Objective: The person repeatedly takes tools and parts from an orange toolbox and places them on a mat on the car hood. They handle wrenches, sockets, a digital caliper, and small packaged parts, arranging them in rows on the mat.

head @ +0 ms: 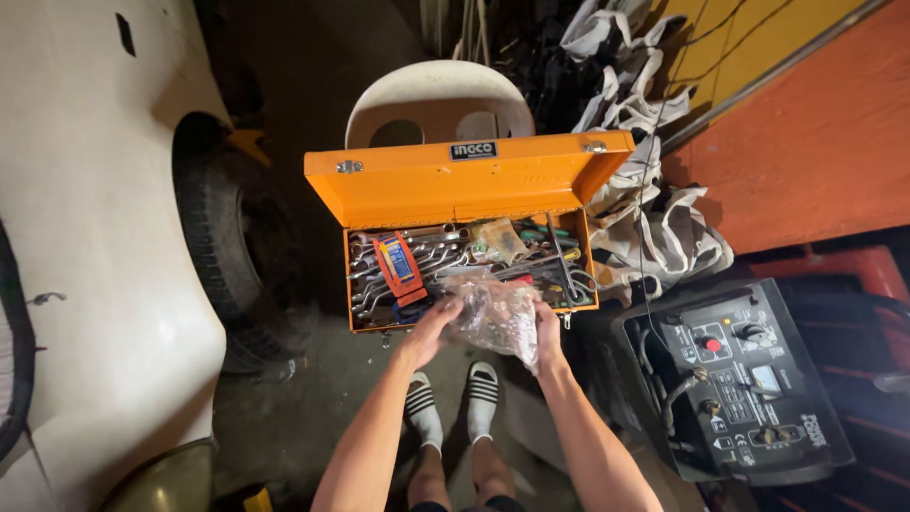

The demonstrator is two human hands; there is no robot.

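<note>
An orange metal toolbox (332,194) stands open on a white plastic chair (436,90), its lid tilted back. Inside lie several wrenches (374,275), a red and blue packet (398,265) and screwdrivers (555,248). Both of my hands hold a crumpled clear plastic bag (498,318) with small parts inside, just above the box's front edge. My left hand (431,327) grips the bag's left side. My right hand (547,332) grips its right side.
A white car body (85,237) and its tyre (213,237) stand close on the left. A black welding machine (739,379) with cables sits on the right. White sacks (654,218) lie behind the chair, by an orange wall (815,142). My feet (455,403) wear striped sandals.
</note>
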